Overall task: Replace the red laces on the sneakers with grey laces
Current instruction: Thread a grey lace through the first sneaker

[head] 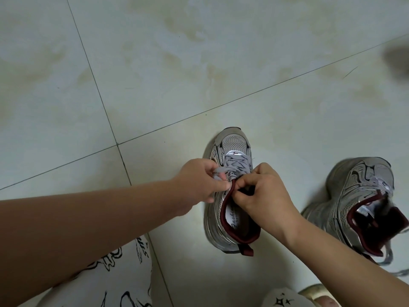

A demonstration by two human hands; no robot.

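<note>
A silver-grey sneaker (230, 149) with a dark red collar stands on the floor, toe pointing away from me. A grey patterned lace (238, 165) is threaded across its front. My left hand (199, 180) pinches one grey lace end at the shoe's left side. My right hand (263, 191) has its fingers curled over the tongue, pinching the lace at the top eyelets; what lies under them is hidden. A second matching sneaker (363, 196) stands to the right, with a grey lace end (387, 260) trailing by its heel.
The floor (155, 74) is pale tile with dark grout lines. My knees in white cloth with black drawings (115, 273) fill the lower left. A foot in a slipper (318, 295) shows at the bottom edge. A dark blur (398, 60) sits at the right edge.
</note>
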